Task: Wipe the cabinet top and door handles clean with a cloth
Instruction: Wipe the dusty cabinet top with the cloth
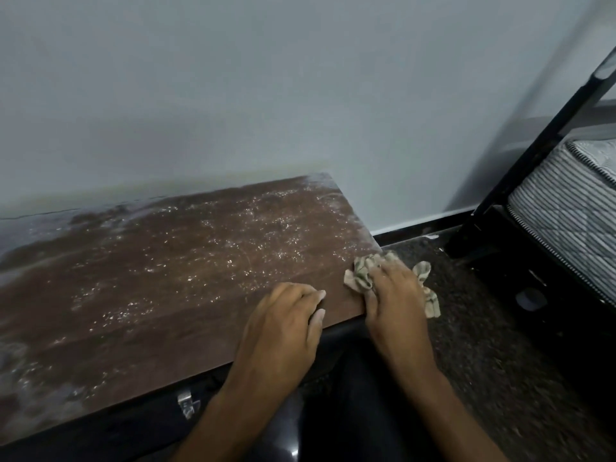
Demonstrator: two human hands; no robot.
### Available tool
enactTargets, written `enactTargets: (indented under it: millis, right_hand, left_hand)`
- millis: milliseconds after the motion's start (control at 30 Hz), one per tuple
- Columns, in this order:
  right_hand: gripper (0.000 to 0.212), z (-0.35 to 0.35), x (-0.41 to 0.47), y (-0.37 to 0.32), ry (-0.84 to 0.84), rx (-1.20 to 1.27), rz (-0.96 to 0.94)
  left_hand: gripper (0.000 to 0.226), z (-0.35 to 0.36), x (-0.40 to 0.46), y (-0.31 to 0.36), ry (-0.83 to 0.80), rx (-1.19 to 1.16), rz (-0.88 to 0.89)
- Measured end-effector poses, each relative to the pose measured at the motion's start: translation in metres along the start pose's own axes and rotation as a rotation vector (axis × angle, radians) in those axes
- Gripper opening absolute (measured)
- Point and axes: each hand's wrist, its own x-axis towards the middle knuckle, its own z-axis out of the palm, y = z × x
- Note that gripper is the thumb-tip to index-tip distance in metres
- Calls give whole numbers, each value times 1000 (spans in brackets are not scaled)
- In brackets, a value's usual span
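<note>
Brown cabinet top [160, 281] against pale wall, speckled with white dust, cloth [361, 273] bunched at its front right corner, right hand [395, 295] gripping it with curled fingers, left hand [283, 321] resting nearby, fingers loosely bent, holding nothing, metal door handle [186, 403] below front edge, striped mattress [573, 208] right.

We see our right hand [395, 295] gripping a crumpled striped cloth [361, 273] at the right front corner of the dusty brown cabinet top [166, 278], while our left hand [283, 325] rests beside it on the front edge, fingers curled
</note>
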Motion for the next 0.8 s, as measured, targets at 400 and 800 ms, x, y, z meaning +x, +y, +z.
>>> enactTargets:
  millis: [400,800]
  right_hand:
    - [35,-3,22,1,-89,25,-135]
    - [41,9,60,-12,-127,5,-148]
  left_hand:
    - [26,1,7,7,-11,66,-29]
    - [28,-2,10,3,33,-21,-127]
